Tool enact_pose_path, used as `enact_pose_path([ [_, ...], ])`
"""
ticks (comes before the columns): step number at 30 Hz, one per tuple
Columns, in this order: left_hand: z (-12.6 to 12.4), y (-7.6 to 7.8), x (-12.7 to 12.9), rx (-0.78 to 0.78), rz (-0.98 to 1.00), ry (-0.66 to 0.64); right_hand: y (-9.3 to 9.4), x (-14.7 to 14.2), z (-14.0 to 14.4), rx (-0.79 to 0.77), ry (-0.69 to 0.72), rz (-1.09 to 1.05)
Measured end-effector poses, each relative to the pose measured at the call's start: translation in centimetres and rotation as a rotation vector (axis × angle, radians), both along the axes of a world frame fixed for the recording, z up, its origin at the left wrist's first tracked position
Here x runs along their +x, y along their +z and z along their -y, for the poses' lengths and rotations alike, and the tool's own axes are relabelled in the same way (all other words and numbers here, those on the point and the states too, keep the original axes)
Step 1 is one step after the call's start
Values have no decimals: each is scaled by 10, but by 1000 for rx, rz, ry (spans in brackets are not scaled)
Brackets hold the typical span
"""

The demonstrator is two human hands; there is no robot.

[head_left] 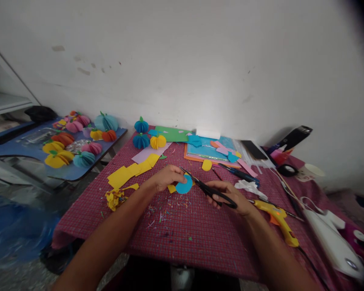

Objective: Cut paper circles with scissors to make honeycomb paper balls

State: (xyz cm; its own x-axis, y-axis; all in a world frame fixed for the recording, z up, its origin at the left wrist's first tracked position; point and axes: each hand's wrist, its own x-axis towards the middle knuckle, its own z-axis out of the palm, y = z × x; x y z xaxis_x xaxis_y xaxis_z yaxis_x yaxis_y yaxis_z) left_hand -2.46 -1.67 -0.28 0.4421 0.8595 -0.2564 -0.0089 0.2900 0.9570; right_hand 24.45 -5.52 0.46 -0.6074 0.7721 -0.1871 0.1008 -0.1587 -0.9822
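Observation:
My left hand (170, 177) pinches a round piece of blue paper (183, 187) at its upper left edge, with yellow paper (172, 188) showing behind it. In my right hand (226, 195) is a pair of black-handled scissors (210, 190), their blades reaching left across the top of the blue circle. Whether the blades touch the paper I cannot tell. A yellow paper circle (206, 165) lies just beyond the scissors. Small paper scraps (160, 214) are scattered on the checked tablecloth (200, 238) in front of my hands.
Yellow paper strips (133, 169) and crumpled yellow paper (114, 199) lie left. Paper pumpkins (141, 140) stand at the back, more on a blue table (112, 151). A yellow glue gun (276, 220), a box cutter (239, 174), a phone (254, 150) and a white device (333, 242) lie right.

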Motion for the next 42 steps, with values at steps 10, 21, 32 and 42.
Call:
enact_pose_path([
  [10,1,3,1,-17,7,13,-1,1,-1,31,-3,37],
  [21,0,1,0,-19,6,10,0,1,-2,46,-12,89],
  [32,-1,-1,0,-32,-20,-5,-3,6,-5,47,-16,100],
  [42,-3,-6,-2,-17,-43,-40,-1,7,-5,77,3,140],
])
